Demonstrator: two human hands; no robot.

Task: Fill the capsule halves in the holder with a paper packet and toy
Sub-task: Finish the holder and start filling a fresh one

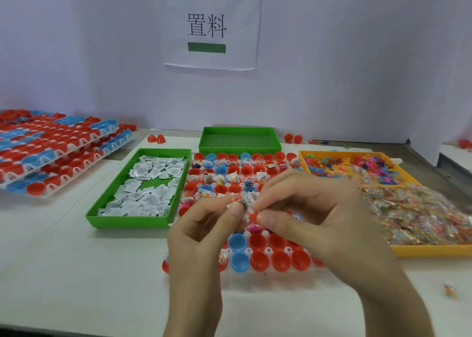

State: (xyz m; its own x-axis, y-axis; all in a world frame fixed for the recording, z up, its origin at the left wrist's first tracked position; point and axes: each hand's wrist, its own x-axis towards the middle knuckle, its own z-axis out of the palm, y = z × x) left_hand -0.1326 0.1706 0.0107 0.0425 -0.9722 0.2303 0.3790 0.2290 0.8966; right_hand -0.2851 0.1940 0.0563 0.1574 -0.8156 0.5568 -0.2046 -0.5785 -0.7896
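A white holder (267, 251) in the middle of the table carries rows of red and blue capsule halves (259, 260). Far rows hold paper packets and toys; the near rows look bare. Both hands hover over the holder's middle. My left hand (204, 232) pinches a small white printed paper packet (245, 201) at its fingertips. My right hand (314, 216) meets it, thumb and forefinger pinching a small red toy (252, 215) just under the packet. The hands hide several capsule halves beneath them.
A green tray (102, 212) of paper packets lies left of the holder, a bare green tray (240, 146) behind it. A yellow tray (434, 251) at right holds coloured toys and clear bagged ones. Stacked capsule holders (51, 155) sit far left. Loose red capsules lie near the wall.
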